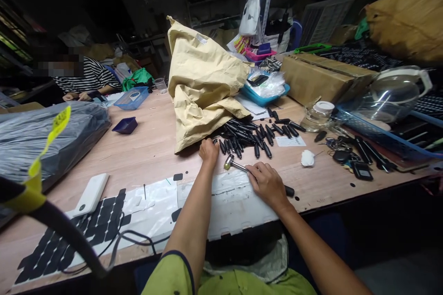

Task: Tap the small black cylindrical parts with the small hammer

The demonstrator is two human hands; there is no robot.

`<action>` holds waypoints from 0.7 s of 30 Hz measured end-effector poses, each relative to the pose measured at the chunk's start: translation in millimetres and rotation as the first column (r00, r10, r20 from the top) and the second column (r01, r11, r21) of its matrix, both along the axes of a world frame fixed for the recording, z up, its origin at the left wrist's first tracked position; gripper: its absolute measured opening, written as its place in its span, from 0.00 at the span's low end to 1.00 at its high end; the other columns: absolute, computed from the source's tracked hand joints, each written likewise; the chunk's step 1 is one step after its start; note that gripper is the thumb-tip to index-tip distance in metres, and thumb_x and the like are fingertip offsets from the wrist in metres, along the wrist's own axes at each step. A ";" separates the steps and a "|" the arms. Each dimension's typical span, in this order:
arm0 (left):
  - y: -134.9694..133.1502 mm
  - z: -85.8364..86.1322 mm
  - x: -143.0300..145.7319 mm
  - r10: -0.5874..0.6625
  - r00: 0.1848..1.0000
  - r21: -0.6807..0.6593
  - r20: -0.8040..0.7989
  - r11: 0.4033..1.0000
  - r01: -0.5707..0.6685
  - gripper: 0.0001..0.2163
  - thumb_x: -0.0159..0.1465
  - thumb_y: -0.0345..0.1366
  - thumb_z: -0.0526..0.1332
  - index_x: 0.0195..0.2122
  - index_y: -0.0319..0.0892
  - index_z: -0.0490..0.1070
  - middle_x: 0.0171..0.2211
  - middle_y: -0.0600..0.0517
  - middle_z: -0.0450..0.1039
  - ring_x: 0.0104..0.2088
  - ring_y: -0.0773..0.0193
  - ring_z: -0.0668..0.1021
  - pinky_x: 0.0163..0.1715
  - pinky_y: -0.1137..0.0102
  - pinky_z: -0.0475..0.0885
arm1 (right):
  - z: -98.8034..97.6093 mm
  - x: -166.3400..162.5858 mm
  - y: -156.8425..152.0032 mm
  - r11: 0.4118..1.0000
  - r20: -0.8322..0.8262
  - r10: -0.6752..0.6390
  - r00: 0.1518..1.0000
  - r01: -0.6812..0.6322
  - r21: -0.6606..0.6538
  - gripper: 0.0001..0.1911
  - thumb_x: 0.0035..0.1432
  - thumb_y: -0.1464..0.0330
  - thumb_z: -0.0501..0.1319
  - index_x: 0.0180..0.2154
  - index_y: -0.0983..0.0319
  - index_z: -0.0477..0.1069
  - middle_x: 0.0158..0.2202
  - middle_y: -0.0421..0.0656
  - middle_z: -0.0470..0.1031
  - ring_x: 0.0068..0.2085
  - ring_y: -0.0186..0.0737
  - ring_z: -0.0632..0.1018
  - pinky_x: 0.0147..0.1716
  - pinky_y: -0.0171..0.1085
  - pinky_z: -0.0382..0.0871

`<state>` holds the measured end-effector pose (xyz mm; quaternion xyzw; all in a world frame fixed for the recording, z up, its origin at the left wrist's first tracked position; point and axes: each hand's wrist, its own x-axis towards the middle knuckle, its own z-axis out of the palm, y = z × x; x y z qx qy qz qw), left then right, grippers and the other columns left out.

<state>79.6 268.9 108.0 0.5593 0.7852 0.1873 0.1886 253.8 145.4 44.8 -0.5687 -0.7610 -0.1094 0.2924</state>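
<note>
Right hand (268, 184) fingers curled round hammer (238, 165), left hand (208, 151) pinching a black part (223, 146): steady part, tap lightly.

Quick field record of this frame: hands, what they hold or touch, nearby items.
left hand: closed, at the edge of the pile of black parts, grip unclear
right hand: on the small hammer, which lies on the table
hammer head: metal, pointing toward left hand
behind pile: crumpled tan paper bag
under forearms: white sheet
right of pile: white wad, glass jar
table: light wood
other person: seated far left, striped top
</note>
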 end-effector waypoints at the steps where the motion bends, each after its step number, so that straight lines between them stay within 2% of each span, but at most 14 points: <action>1: -4.1 1.4 -2.8 -0.001 0.999 -0.008 -0.035 1.000 0.001 0.09 0.65 0.36 0.62 0.44 0.43 0.78 0.51 0.40 0.76 0.53 0.49 0.78 0.46 0.63 0.71 | -0.5 0.5 1.0 1.000 -0.004 -0.001 1.000 0.001 -0.006 0.12 0.64 0.71 0.56 0.44 0.58 0.77 0.33 0.44 0.72 0.36 0.41 0.69 0.35 0.38 0.60; 5: -30.6 4.9 -8.9 0.042 0.998 -0.003 -0.047 0.999 -0.042 0.10 0.67 0.38 0.59 0.46 0.44 0.77 0.51 0.41 0.76 0.50 0.51 0.78 0.42 0.64 0.71 | -1.5 3.8 5.3 1.000 0.000 0.012 1.000 -0.012 -0.001 0.12 0.65 0.70 0.55 0.44 0.58 0.77 0.33 0.44 0.73 0.36 0.42 0.69 0.35 0.38 0.60; 7: -49.9 2.8 -9.2 0.012 0.999 0.027 -0.047 1.000 -0.010 0.10 0.67 0.39 0.59 0.45 0.46 0.78 0.49 0.43 0.76 0.49 0.52 0.78 0.40 0.64 0.70 | -1.3 5.1 7.1 1.000 0.003 0.006 1.000 -0.006 -0.002 0.13 0.65 0.70 0.55 0.44 0.58 0.77 0.34 0.44 0.73 0.37 0.42 0.69 0.35 0.39 0.60; 10: -80.5 -6.2 -10.9 -0.160 0.984 0.064 -0.082 0.984 0.166 0.07 0.65 0.39 0.62 0.42 0.48 0.79 0.45 0.46 0.77 0.49 0.52 0.75 0.42 0.65 0.70 | -0.1 5.1 8.8 0.999 0.004 -0.017 1.000 0.017 -0.030 0.13 0.64 0.69 0.55 0.44 0.57 0.78 0.35 0.45 0.74 0.38 0.43 0.70 0.36 0.39 0.60; 13: -102.8 -18.0 -17.7 -0.346 0.935 0.071 -0.079 0.933 0.352 0.07 0.63 0.36 0.64 0.41 0.47 0.79 0.41 0.47 0.77 0.48 0.52 0.74 0.46 0.63 0.69 | 1.5 3.2 10.8 0.997 0.010 -0.038 0.999 0.038 -0.063 0.12 0.64 0.68 0.57 0.44 0.56 0.78 0.36 0.45 0.74 0.39 0.44 0.70 0.36 0.40 0.61; 15: -109.7 -24.9 -23.6 -0.399 0.916 0.096 -0.034 0.911 0.400 0.09 0.61 0.34 0.65 0.42 0.47 0.80 0.41 0.47 0.76 0.47 0.52 0.74 0.48 0.62 0.69 | 2.1 2.3 13.6 0.996 0.016 -0.045 0.999 0.046 -0.077 0.12 0.63 0.67 0.59 0.45 0.56 0.78 0.37 0.45 0.75 0.39 0.45 0.70 0.37 0.40 0.61; 18: -111.3 -31.9 -30.7 -0.408 0.910 0.167 0.067 0.904 0.393 0.13 0.57 0.31 0.69 0.44 0.46 0.79 0.41 0.48 0.75 0.46 0.53 0.74 0.50 0.60 0.70 | 1.9 3.9 18.3 0.994 0.014 -0.046 0.999 0.047 -0.097 0.12 0.62 0.68 0.59 0.45 0.56 0.78 0.37 0.46 0.75 0.39 0.44 0.71 0.36 0.39 0.63; 21: -109.2 -35.6 -34.1 -0.417 0.898 0.218 0.143 0.898 0.383 0.10 0.56 0.31 0.70 0.40 0.46 0.79 0.39 0.49 0.74 0.45 0.55 0.74 0.49 0.61 0.70 | 1.2 8.6 17.2 0.993 -0.033 -0.052 0.998 0.048 -0.109 0.12 0.62 0.70 0.57 0.43 0.56 0.79 0.35 0.46 0.75 0.38 0.44 0.73 0.36 0.39 0.65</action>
